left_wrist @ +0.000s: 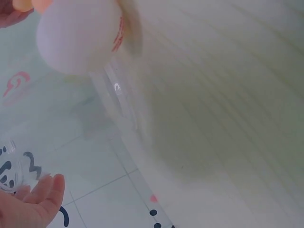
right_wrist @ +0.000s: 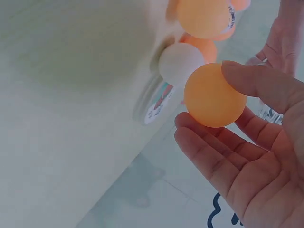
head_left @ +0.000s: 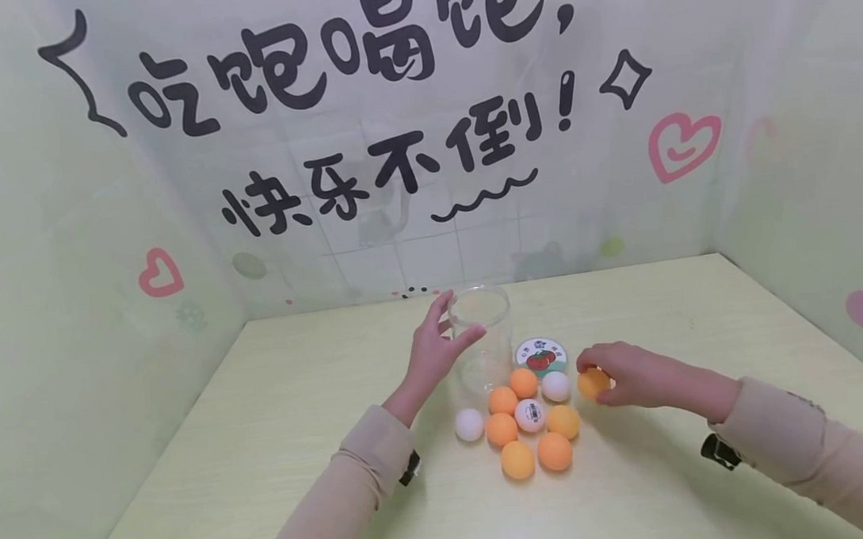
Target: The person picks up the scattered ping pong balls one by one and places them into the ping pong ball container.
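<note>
My left hand holds a clear round plastic jar near its open rim, with the thumb across the front and the fingers at the left side. The jar stands upright on the table. To the right, my right hand pinches an orange ping-pong ball; the right wrist view shows this ball between thumb and fingers. Several orange balls and a few white balls lie clustered in front of the jar, and one white ball sits at the cluster's left.
A round lid with a red tomato-like picture lies on the table right of the jar, behind the balls. The pale wood-look table ends at a printed fabric wall at the back, with more fabric at both sides.
</note>
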A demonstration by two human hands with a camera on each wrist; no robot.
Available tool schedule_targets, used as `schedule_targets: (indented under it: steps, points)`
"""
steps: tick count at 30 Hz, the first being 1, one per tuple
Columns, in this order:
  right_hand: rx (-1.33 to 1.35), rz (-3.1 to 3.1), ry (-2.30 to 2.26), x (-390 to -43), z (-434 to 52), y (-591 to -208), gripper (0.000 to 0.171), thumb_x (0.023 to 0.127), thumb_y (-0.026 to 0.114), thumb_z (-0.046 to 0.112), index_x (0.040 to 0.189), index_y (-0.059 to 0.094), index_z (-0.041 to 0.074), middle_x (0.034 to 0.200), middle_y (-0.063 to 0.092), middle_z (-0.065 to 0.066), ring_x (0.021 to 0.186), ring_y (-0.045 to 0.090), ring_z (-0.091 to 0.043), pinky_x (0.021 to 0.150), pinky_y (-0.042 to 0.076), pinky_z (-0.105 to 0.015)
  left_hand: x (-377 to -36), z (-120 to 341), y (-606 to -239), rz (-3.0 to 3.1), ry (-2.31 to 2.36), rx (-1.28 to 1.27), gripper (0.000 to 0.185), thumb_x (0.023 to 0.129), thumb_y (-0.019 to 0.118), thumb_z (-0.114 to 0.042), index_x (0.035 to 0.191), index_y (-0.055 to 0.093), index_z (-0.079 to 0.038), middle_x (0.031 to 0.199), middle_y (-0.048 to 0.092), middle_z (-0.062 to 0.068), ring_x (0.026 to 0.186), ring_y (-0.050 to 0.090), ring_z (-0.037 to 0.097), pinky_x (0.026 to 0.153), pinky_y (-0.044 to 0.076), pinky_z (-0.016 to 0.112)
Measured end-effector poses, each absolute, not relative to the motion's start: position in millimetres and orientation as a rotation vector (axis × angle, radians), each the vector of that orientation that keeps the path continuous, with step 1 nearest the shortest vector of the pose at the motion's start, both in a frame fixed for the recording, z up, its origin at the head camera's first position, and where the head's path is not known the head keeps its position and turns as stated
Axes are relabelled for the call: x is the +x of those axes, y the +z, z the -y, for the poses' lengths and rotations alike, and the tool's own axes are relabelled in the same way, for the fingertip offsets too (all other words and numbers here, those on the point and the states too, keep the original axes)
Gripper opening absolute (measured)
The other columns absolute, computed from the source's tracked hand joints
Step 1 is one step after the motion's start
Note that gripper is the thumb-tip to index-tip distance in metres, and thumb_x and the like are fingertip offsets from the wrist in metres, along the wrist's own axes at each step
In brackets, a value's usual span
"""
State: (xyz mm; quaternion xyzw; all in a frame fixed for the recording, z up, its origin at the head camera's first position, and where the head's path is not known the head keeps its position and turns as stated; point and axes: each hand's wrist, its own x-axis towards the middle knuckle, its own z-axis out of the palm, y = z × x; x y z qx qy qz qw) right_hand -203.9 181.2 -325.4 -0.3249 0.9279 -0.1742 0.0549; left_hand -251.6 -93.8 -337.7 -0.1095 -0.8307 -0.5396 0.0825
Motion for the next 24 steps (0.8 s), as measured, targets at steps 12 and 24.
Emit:
schedule_targets:
  steps: [12, 24]
  points:
    - [-1.018, -2.828, -0.458, -211.0, -175.1, -287.0, 0.031, 0.075, 0.071, 0.006, 0.103, 0.059, 0.001, 0.091, 0.059, -0.001, 0.077, 0.05, -0.014, 0.069, 0.049, -0.029, -252.0, 94.4, -338.3, 2.476, -1.625, -0.329, 0.079, 0.076, 0.074, -0.032, 0.141, 0.033, -0.015, 0.144, 0.036, 0.008, 0.121, 0.047, 0.033, 0.087, 0.048, 0.043]
    - [-1.034, -2.895, -0.504, -226.4, -173.9, -264.9, 0.028, 0.075, 0.069, 0.005, 0.101, 0.059, 0.002, 0.087, 0.057, 0.0, 0.073, 0.049, -0.015, 0.064, 0.046, -0.028, -253.4, 94.3, -336.6, 2.483, -1.623, -0.32, 0.078, 0.075, 0.074, -0.032, 0.14, 0.034, -0.015, 0.143, 0.038, 0.01, 0.121, 0.047, 0.034, 0.088, 0.047, 0.044]
